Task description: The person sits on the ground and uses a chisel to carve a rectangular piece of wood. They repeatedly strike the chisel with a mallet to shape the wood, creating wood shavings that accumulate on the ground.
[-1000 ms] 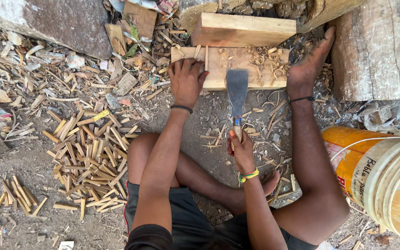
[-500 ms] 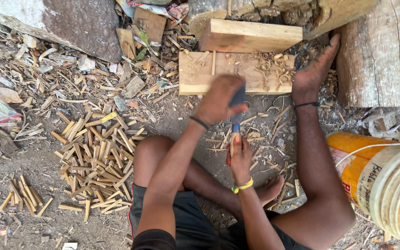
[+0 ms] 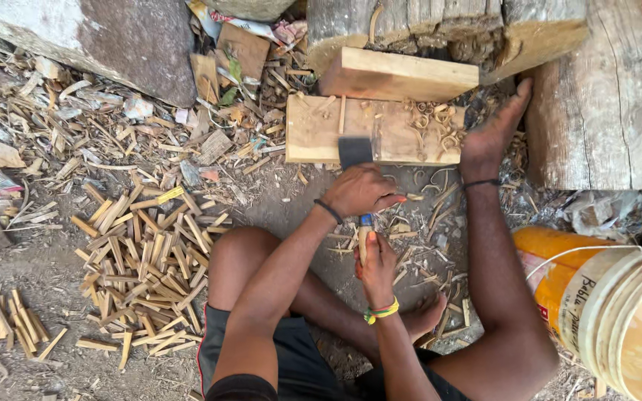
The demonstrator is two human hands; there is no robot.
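I sit on the ground with a broad-bladed cleaver [image 3: 355,151] in front of me. My right hand [image 3: 377,263] grips its wooden handle low down. My left hand [image 3: 362,191] lies over the blade near where it meets the handle, fingers curled on it. The blade's dark end rests on a flat wooden block [image 3: 319,135] strewn with curled shavings. A thin wooden stick [image 3: 342,114] stands on the block just above the blade. My right foot [image 3: 493,130] presses against the block's right end.
A thick plank [image 3: 399,76] lies behind the block, against big logs [image 3: 603,111]. A heap of split wooden sticks [image 3: 143,252] covers the ground at left, with a smaller pile [image 3: 13,327] farther left. An orange and white bucket [image 3: 611,312] stands at right. A stone slab [image 3: 98,37] sits top left.
My left hand came off the wooden block and moved down onto the cleaver blade. The cleaver shifted forward so its blade now reaches the block.
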